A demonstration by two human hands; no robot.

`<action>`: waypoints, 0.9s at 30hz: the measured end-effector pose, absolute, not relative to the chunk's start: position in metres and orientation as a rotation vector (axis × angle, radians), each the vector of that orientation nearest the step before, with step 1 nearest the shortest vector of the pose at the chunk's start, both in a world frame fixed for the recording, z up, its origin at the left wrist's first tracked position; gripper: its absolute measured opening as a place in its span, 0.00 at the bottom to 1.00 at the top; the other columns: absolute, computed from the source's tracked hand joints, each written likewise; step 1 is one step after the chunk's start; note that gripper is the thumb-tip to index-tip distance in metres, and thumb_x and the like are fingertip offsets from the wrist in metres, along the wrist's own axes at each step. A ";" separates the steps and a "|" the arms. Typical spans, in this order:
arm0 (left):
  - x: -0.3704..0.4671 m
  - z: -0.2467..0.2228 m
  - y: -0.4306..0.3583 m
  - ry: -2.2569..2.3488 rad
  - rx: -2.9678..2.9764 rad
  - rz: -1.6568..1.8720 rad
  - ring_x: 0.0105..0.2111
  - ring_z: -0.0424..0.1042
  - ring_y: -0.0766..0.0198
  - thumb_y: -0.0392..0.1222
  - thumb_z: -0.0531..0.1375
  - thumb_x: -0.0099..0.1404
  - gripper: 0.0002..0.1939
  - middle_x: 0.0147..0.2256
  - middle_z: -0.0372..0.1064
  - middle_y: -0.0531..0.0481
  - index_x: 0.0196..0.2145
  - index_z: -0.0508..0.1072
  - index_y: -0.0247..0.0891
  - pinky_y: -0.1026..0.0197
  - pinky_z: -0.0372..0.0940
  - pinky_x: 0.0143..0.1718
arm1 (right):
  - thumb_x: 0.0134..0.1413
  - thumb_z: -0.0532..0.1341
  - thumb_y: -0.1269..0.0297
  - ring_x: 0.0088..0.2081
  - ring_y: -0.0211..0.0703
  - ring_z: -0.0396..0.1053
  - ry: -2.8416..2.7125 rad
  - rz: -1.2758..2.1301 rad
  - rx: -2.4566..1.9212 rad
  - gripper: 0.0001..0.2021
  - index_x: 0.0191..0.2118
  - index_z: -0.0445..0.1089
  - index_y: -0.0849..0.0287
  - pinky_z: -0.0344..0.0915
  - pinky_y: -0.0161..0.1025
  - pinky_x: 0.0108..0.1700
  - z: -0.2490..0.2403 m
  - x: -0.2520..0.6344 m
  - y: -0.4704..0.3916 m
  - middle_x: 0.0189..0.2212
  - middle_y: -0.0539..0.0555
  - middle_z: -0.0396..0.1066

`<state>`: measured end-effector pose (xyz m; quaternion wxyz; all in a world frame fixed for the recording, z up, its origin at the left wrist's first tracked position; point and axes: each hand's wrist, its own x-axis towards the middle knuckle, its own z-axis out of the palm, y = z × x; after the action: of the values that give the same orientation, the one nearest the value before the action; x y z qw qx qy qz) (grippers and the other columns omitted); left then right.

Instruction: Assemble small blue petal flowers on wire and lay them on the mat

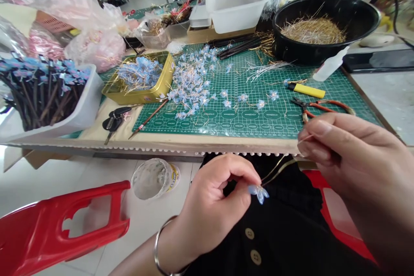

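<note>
Between the thumb and forefinger of my left hand (223, 198) is a small blue flower (260, 193), petals tilted downward, held in front of the table's edge. Thin gold wire (274, 171) runs from the flower up toward my right hand (343, 146), whose fingers are pinched on a fine wire end. On the green cutting mat (246, 125) above lie several loose blue flowers (260, 103) and a dense pile of blue flowers (190, 82). Orange-handled pliers (323, 105) rest just beyond my right hand.
A yellow tin (139, 95) of blue flowers and a white bin (80, 108) of dark stems stand left. Keys (114, 120) lie near the edge. A black bowl (281, 47), a yellow lighter (307, 90) and a white bottle (330, 67) are right. Below are a bucket (155, 179) and red stool (97, 198).
</note>
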<state>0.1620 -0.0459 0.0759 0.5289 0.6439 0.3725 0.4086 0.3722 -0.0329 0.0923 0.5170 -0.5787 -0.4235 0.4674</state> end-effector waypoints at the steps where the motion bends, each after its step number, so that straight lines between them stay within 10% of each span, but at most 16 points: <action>1: 0.163 0.077 -0.046 0.925 1.563 0.990 0.35 0.72 0.68 0.22 0.57 0.61 0.15 0.34 0.72 0.55 0.34 0.73 0.41 0.63 0.67 0.38 | 0.65 0.59 0.60 0.23 0.39 0.55 -1.028 1.131 -1.391 0.15 0.26 0.73 0.50 0.50 0.40 0.24 0.093 0.371 -0.036 0.20 0.50 0.60; 14: 0.167 0.074 -0.049 0.955 1.744 1.045 0.39 0.74 0.67 0.23 0.57 0.62 0.12 0.36 0.73 0.52 0.36 0.72 0.39 0.64 0.69 0.43 | 0.56 0.65 0.43 0.19 0.32 0.53 -1.339 1.531 -1.342 0.21 0.25 0.70 0.56 0.48 0.32 0.20 0.080 0.352 -0.053 0.17 0.45 0.62; 27: 0.166 0.066 -0.050 0.845 0.772 0.863 0.29 0.77 0.72 0.28 0.63 0.65 0.07 0.28 0.75 0.57 0.33 0.70 0.37 0.72 0.71 0.30 | 0.56 0.67 0.49 0.17 0.30 0.50 -1.151 1.535 -1.322 0.19 0.23 0.67 0.56 0.44 0.30 0.16 0.074 0.359 -0.056 0.15 0.43 0.57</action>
<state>0.1656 -0.0502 0.0660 0.7539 0.3540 0.3871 0.3955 0.3586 -0.0562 0.0739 0.3949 -0.5214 -0.4538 0.6052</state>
